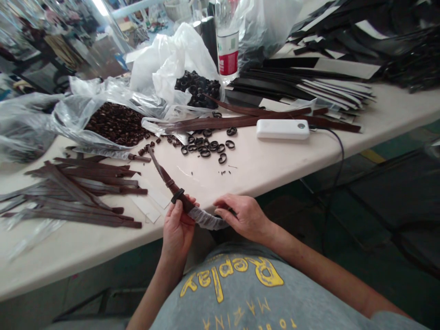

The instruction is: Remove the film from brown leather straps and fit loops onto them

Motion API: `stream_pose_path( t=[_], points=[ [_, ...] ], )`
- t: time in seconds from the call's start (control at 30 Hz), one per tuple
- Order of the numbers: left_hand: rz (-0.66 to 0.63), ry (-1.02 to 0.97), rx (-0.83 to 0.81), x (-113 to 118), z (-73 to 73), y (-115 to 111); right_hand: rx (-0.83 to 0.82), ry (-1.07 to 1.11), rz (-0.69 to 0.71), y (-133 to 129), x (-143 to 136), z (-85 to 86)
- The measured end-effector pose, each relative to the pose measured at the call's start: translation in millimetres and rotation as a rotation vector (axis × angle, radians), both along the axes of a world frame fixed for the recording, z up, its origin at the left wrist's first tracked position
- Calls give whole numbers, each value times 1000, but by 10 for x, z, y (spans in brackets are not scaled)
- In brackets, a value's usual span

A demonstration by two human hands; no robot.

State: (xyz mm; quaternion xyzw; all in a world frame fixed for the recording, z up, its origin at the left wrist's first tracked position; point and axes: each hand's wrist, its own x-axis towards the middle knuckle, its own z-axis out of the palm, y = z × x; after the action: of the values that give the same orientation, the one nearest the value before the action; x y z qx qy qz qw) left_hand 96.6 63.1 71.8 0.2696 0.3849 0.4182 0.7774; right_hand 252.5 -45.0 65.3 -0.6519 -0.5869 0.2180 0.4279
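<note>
My left hand (178, 227) is closed on a brown strap (164, 176), its thumb by a black loop (177, 195) that sits around the strap. The strap's upper end points up and left over the table edge. Clear plastic wrap (206, 219) covers its lower part, which curves toward my right hand (242, 215). My right hand's fingers are curled around the wrapped end, and what lies between them is partly hidden. Black rings (213, 146) lie loose on the table beyond my hands. A heap of small brown loops (115, 123) spills from a plastic bag.
Brown straps (82, 192) lie piled on the table (271, 172) at the left. A white power bank (282, 129) with a black cable sits at the right. Behind stand a bottle (228, 50) and a bag of black loops (197, 89); black strips (309, 87) lie back right.
</note>
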Motion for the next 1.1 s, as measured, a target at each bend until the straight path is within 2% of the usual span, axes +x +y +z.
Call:
stream_pose_path(
  t=[0.17,0.27,0.57,0.8,1.1],
  points=[
    [-21,9,-5,-5,-15,-17,-82,70,199,-14,-72,70],
    [-31,16,-4,-20,-13,-23,-122,52,256,-9,-124,59],
    [-97,21,77,14,-40,5,16,188,232,-27,-91,58],
    [-117,37,62,13,-130,37,15,181,229,-23,-97,36],
    [-171,42,93,5,-143,52,17,173,227,-23,-78,13]
  ],
)
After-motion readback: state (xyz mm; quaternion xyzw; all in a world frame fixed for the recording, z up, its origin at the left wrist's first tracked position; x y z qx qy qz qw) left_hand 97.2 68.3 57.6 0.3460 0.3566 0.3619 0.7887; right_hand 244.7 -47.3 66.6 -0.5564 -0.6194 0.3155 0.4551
